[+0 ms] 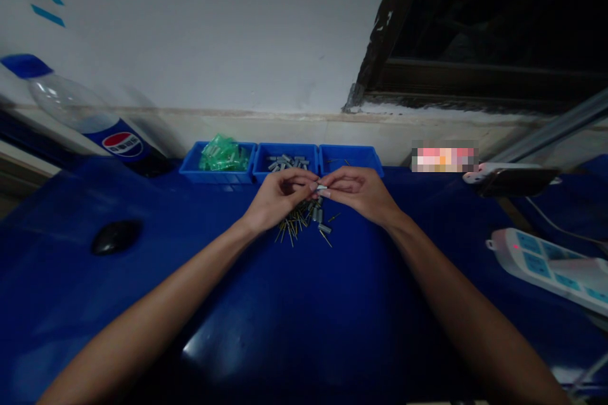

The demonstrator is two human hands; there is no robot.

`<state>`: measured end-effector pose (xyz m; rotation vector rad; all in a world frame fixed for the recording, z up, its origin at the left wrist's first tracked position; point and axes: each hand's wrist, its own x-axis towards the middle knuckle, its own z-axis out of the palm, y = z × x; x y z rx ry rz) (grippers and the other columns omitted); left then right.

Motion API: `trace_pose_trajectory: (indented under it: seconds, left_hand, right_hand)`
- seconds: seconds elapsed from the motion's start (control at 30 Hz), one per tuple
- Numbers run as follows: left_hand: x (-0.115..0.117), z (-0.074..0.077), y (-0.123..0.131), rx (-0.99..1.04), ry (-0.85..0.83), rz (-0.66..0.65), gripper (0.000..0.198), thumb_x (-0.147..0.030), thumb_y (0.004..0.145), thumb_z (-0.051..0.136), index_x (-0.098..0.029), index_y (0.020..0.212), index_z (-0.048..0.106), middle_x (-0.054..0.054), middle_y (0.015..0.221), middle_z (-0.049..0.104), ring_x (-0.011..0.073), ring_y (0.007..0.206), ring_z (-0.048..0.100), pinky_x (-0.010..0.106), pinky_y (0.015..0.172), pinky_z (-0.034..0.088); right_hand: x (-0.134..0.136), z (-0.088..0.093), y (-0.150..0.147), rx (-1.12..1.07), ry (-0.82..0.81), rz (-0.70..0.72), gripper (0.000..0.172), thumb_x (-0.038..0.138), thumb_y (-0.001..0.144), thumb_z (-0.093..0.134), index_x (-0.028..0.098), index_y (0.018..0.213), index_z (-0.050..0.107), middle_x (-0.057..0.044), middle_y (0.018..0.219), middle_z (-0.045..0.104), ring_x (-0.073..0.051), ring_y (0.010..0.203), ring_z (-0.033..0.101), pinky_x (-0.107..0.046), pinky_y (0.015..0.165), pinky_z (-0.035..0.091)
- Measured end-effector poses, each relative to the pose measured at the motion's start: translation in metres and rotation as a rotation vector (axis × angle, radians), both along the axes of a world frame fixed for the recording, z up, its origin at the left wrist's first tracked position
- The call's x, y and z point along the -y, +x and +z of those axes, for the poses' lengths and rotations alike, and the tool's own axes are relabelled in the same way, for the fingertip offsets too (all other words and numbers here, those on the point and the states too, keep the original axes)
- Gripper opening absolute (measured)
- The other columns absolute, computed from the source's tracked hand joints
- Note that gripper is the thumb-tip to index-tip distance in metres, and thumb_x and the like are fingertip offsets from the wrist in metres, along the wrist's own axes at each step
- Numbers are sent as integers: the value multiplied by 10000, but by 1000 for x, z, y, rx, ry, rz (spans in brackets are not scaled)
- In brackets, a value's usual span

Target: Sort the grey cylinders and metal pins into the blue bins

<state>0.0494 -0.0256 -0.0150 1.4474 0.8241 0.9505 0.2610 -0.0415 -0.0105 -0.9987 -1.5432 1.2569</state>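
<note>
At the frame's centre, the left hand (pixel 278 195) and right hand (pixel 365 193) pinch a small pale piece (pixel 322 187) between their fingers, just above loose thin brass-coloured pins (pixel 294 223) and short grey cylinders (pixel 325 228) on the glossy blue table (pixel 304 316).

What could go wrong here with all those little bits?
The small pale piece is held only at the fingertips of the left hand and right hand, so it could slip and get lost among the thin pins close by. A brushing hand might also scatter the pins or the loose grey cylinder across the shiny blue tabletop.
</note>
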Motion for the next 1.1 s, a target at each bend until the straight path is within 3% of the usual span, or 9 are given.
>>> trace_pose_trajectory:
  seconds: [0.13, 0.27, 0.43, 0.6, 0.77, 1.0, 1.1]
  left_hand:
    - [-3, -1, -2, -28, -6, 70, 251, -336, 802, 829, -159, 971, 770, 83, 893, 787, 185, 781, 749, 367, 829, 643]
    - [-11, -5, -7, -44, 37, 209, 223, -330, 771, 853, -167, 908, 788, 85, 959, 800, 204, 850, 757, 397, 888, 635]
    - [-18, -9, -12, -6, 60, 346, 253, -311, 795, 850, -171, 1000, 803, 106, 1133, 795, 234, 1045, 751, 428, 1034, 588]
    - [-16, -8, -12, -38, 71, 331, 222, -303, 847, 800, -164, 1020, 809, 119, 1161, 792, 256, 1135, 728, 464, 1094, 555]
    - [-13, -5, -8, -36, 76, 279, 177, -286, 844, 784, -176, 981, 808, 97, 1106, 804, 245, 1078, 746, 467, 1083, 562]
    - [-8, 0, -5, -43, 81, 241, 140, -280, 838, 778, -176, 929, 796, 90, 1067, 808, 234, 1031, 758, 455, 1052, 584]
    - [-8, -1, -6, -36, 82, 236, 146, -289, 844, 765, -174, 930, 792, 95, 1070, 804, 232, 1016, 761, 450, 1034, 592]
  right_hand:
    - [-2, -5, 1, 56, 43, -20, 223, 320, 786, 834, 222, 947, 716, -48, 1025, 768, -207, 902, 773, -425, 915, 629]
    - [-5, -10, 9, 355, 175, -15, 260, 247, 850, 759, 205, 1102, 715, -64, 995, 778, -202, 839, 757, -398, 829, 634]
    - [-6, -19, 15, 672, 439, 131, 254, 172, 925, 652, 216, 1146, 768, -102, 1264, 763, -261, 1206, 699, -470, 1087, 533]
    - [-8, -28, 17, 818, 481, 162, 322, 140, 958, 583, 228, 1207, 767, -97, 1344, 720, -252, 1244, 681, -437, 1111, 520]
    - [-9, -29, 20, 911, 516, 139, 354, 141, 982, 542, 225, 1266, 735, -102, 1215, 728, -265, 1145, 691, -419, 1012, 553]
    - [-8, -25, 21, 984, 506, 96, 228, 166, 988, 554, 167, 1073, 766, -120, 1043, 735, -271, 990, 707, -412, 908, 558]
    - [-6, -24, 20, 988, 523, 63, 241, 176, 989, 556, 168, 1125, 755, -128, 1091, 724, -274, 1002, 703, -415, 901, 560]
